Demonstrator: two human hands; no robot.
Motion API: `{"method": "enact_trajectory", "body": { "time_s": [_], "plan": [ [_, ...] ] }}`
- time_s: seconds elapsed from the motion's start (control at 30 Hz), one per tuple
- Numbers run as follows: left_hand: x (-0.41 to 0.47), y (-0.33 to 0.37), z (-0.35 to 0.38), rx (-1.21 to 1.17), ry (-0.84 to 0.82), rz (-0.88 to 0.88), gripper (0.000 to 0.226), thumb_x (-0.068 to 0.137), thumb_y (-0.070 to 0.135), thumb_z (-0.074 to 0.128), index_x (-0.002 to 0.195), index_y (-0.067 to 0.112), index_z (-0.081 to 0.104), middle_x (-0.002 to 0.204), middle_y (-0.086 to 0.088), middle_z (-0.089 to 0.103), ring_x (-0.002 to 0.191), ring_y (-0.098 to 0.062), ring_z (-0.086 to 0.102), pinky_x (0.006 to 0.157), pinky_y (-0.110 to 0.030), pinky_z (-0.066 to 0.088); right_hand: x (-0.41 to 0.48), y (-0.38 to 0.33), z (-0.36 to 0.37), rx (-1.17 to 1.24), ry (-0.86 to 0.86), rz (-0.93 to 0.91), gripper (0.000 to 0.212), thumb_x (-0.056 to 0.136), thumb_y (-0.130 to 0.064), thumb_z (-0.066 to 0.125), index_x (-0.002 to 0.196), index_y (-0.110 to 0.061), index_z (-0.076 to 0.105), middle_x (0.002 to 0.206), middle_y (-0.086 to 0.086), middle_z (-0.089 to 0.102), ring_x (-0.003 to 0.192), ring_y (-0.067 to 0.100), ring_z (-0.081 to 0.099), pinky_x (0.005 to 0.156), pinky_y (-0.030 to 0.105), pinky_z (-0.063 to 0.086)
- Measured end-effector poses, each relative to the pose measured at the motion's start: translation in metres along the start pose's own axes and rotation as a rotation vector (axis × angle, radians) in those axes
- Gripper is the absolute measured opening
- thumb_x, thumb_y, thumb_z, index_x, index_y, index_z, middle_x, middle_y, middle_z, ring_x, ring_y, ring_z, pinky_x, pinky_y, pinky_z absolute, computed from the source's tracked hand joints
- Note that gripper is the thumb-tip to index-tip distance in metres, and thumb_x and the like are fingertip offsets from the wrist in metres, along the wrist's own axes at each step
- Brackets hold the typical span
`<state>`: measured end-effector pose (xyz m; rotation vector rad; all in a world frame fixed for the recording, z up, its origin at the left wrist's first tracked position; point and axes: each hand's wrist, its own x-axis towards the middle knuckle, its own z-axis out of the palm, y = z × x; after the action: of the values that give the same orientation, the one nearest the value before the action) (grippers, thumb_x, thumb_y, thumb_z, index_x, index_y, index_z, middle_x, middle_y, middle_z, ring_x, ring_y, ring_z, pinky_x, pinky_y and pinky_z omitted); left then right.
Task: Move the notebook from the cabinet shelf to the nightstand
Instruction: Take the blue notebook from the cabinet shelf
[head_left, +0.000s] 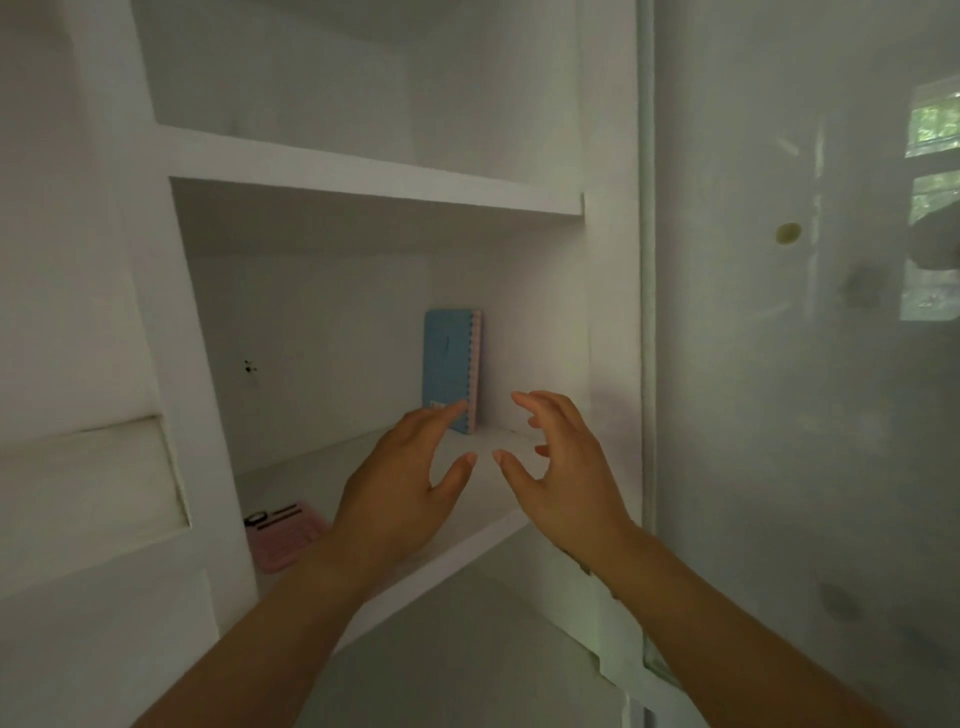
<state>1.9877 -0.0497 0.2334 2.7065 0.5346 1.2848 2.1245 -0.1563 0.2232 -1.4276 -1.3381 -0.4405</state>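
Note:
A blue notebook (449, 366) with a pink scalloped edge stands upright at the back right corner of the white cabinet shelf (457, 551). My left hand (402, 480) reaches over the shelf with fingers spread, its fingertips overlapping the notebook's lower edge; contact cannot be judged. My right hand (561, 467) hovers just right of it, fingers curled apart, holding nothing. The nightstand is out of view.
A pink flat object (285, 535) with dark markings lies at the shelf's front left. Another shelf (374, 176) sits above. A frosted glass door (800, 364) with a round knob (788, 233) stands open on the right.

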Motion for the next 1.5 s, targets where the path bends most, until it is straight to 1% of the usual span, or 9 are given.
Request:
{"method": "enact_trajectory", "body": {
  "time_s": [0.2,0.37,0.53,0.67,0.83,0.97,1.17,1.37,1.5],
  "plan": [
    [0.036,-0.011,0.019,-0.024,0.026,-0.064,0.059,0.084,0.057,0.039,0.139,0.035,0.031,0.138,0.004,0.044,0.120,-0.011,0.045,0.096,-0.029,0.040,0.041,0.034,0.027,0.092,0.006,-0.030,0.050,0.082,-0.014,0.067,0.127,-0.013,0.047,0.117,-0.002,0.046,0.102,0.006,0.046,0.084,0.023,0.044],
    [0.078,-0.025,0.029,-0.012,0.104,-0.181,0.052,0.090,0.038,0.049,0.139,0.028,0.033,0.138,-0.003,0.044,0.123,-0.014,0.042,0.089,-0.015,0.029,0.086,0.066,0.046,0.123,-0.024,-0.030,0.050,0.080,-0.009,0.067,0.127,-0.009,0.047,0.117,0.011,0.051,0.106,0.023,0.051,0.081,0.034,0.048],
    [0.109,-0.051,0.037,-0.012,0.134,-0.360,0.053,0.090,0.039,0.048,0.139,0.025,0.034,0.138,-0.009,0.045,0.125,-0.020,0.042,0.094,-0.021,0.031,0.132,0.093,0.078,0.048,-0.025,-0.040,0.060,0.078,-0.012,0.067,0.132,-0.006,0.041,0.123,0.014,0.047,0.111,0.026,0.047,0.092,0.025,0.038],
    [0.113,-0.074,0.043,-0.006,0.131,-0.404,0.052,0.091,0.039,0.047,0.140,0.028,0.033,0.140,-0.006,0.042,0.126,-0.017,0.041,0.093,-0.017,0.027,0.162,0.100,0.097,0.017,0.013,-0.095,0.065,0.081,-0.016,0.063,0.138,-0.008,0.033,0.138,0.016,0.038,0.125,0.028,0.038,0.107,0.037,0.034],
    [0.108,-0.092,0.047,0.091,0.072,-0.376,0.052,0.091,0.042,0.045,0.140,0.032,0.029,0.143,-0.002,0.039,0.126,-0.016,0.041,0.101,-0.025,0.033,0.190,0.104,0.113,-0.082,0.064,-0.120,0.066,0.085,-0.020,0.061,0.141,-0.010,0.028,0.149,0.014,0.026,0.135,0.028,0.028,0.106,0.036,0.033],
    [0.100,-0.099,0.046,0.165,0.067,-0.396,0.052,0.091,0.044,0.042,0.140,0.033,0.029,0.142,0.001,0.039,0.125,-0.016,0.041,0.099,-0.025,0.035,0.199,0.105,0.126,-0.155,0.047,-0.150,0.065,0.083,-0.013,0.061,0.140,-0.003,0.030,0.140,0.023,0.039,0.129,0.039,0.035,0.106,0.042,0.032],
    [0.089,-0.107,0.060,0.222,-0.032,-0.436,0.050,0.091,0.048,0.039,0.139,0.035,0.030,0.139,0.004,0.041,0.121,-0.014,0.044,0.099,-0.028,0.037,0.196,0.108,0.132,-0.087,0.088,-0.208,0.060,0.076,0.008,0.059,0.133,0.002,0.042,0.129,0.026,0.049,0.120,0.040,0.043,0.103,0.035,0.030],
    [0.077,-0.110,0.073,0.321,-0.488,-0.624,0.060,0.089,0.060,0.028,0.143,0.036,0.020,0.153,0.001,0.022,0.139,-0.020,0.022,0.113,-0.039,0.021,0.195,0.116,0.132,-0.090,0.086,-0.208,0.060,0.073,0.011,0.058,0.130,0.003,0.044,0.130,0.026,0.047,0.120,0.039,0.041,0.106,0.032,0.024],
    [0.076,-0.108,0.069,0.333,-0.538,-0.649,0.060,0.089,0.061,0.026,0.143,0.035,0.022,0.154,0.000,0.021,0.139,-0.021,0.023,0.113,-0.041,0.020,0.193,0.116,0.132,-0.041,0.059,-0.166,0.063,0.072,0.014,0.056,0.132,0.002,0.042,0.134,0.024,0.042,0.125,0.036,0.038,0.109,0.037,0.028]
  ]
}}
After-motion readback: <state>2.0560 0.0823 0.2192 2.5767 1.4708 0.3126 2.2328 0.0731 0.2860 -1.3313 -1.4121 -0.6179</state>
